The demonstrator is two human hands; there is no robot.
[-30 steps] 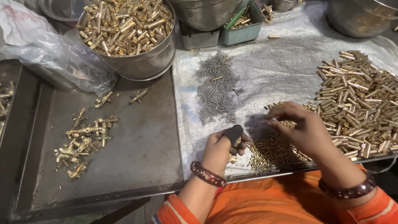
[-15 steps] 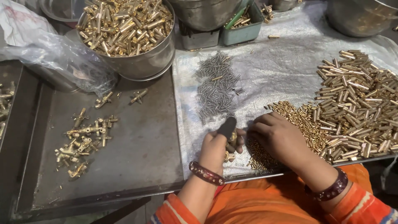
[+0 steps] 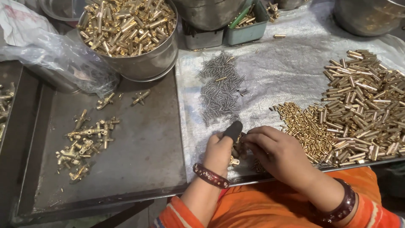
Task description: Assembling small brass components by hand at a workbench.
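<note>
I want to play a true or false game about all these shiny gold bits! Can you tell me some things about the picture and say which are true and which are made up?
1. The left hand has a dark cover on its thumb. True.
2. The big metal bowl is empty. False: it is heaped with brass pieces.
3. Both hands meet over a small brass part. True; the right hand touches it too.
4. The pile of grey springs lies on the dark tray. False: it lies on the pale plastic sheet.
5. Each wrist wears a dark bangle. True.
</note>
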